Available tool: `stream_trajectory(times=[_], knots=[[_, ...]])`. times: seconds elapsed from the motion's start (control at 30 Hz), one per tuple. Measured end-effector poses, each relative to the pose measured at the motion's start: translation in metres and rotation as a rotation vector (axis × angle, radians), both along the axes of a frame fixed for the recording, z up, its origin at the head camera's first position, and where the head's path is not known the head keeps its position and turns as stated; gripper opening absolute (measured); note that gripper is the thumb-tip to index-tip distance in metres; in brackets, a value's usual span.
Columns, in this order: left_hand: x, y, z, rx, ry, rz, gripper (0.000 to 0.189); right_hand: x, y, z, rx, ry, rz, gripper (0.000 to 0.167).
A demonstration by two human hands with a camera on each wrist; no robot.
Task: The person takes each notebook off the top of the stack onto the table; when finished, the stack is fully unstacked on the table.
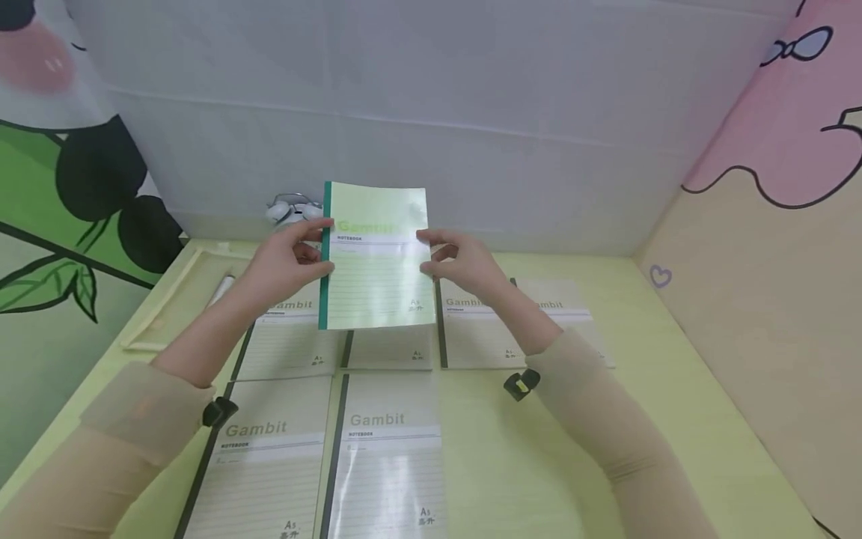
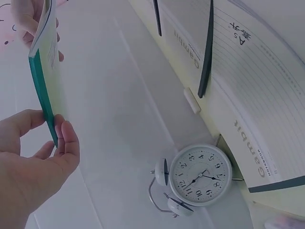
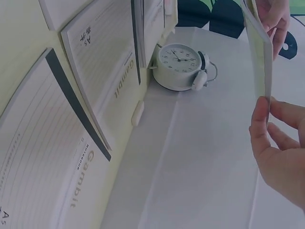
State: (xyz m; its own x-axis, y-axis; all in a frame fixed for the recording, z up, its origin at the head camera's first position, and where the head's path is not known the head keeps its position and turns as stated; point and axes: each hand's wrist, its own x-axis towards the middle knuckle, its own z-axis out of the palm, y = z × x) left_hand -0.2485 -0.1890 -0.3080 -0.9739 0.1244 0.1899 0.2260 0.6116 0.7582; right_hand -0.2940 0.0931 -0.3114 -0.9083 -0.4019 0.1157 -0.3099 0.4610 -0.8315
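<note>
A green-covered notebook (image 1: 377,281) is hovering well above the bench (image 1: 508,464), its printed front facing the head view and its teal spine (image 1: 324,303) running down the left side. The left hand (image 1: 286,254) is pinching that spine between thumb and fingers, while the right hand (image 1: 468,262) is pinching the opposite edge in the same way; both hands are clamped on this one notebook, with its width lying between them.

Below it, a row of dark-spined notebooks is resting on the bench. The row's left notebook (image 1: 289,348) is lying partly behind the left hand, and the second notebook (image 1: 387,349) is showing only its lower part under the raised one. The third notebook (image 1: 471,340) is lying further right, and the fourth notebook (image 1: 572,322) seems to be sitting right beside it, though the right forearm (image 1: 521,314) is hiding the join. Nearer the person, a front-left notebook (image 1: 259,468) and a front-middle notebook (image 1: 387,464) are lying side by side, light glaring off the latter.

Beyond the row, a white twin-bell alarm clock (image 2: 201,175) is standing, and a small white stick (image 2: 192,100) is lying at the far edge. On the left, a shallow tray (image 1: 144,346) is holding a white tube (image 1: 221,288). A white cloth (image 1: 438,142) is forming the backdrop.
</note>
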Motion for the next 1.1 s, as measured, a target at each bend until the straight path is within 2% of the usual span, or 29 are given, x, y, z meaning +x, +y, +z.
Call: stream_trajectory(times=[0.1,0.2,0.3,0.43,0.57,0.8,0.97,1.1], knots=[[0.004,0.009,0.006,0.013,0.015,-0.02,0.067,0.005,0.009,0.006,0.005,0.041,0.002,0.054],[0.008,0.019,0.008,0.03,0.023,-0.042,0.069,0.012,0.019,0.009,-0.044,0.065,-0.004,0.053],[0.011,0.028,0.007,0.023,0.04,-0.062,0.069,0.021,0.029,0.011,-0.118,0.065,-0.012,0.052],[0.015,0.04,0.003,0.004,0.088,-0.108,0.069,0.031,0.042,0.01,-0.136,0.082,-0.036,0.051],[0.021,0.052,-0.004,-0.009,0.133,-0.163,0.069,0.041,0.058,0.009,-0.043,0.149,-0.043,0.052],[0.036,0.076,-0.024,-0.088,0.171,-0.212,0.073,0.056,0.093,0.003,0.166,0.265,0.017,0.058],[0.042,0.092,-0.034,-0.101,0.142,-0.272,0.076,0.062,0.116,-0.005,0.279,0.271,0.071,0.068],[0.045,0.106,-0.044,-0.119,0.111,-0.307,0.078,0.065,0.135,-0.015,0.32,0.232,0.124,0.073]])
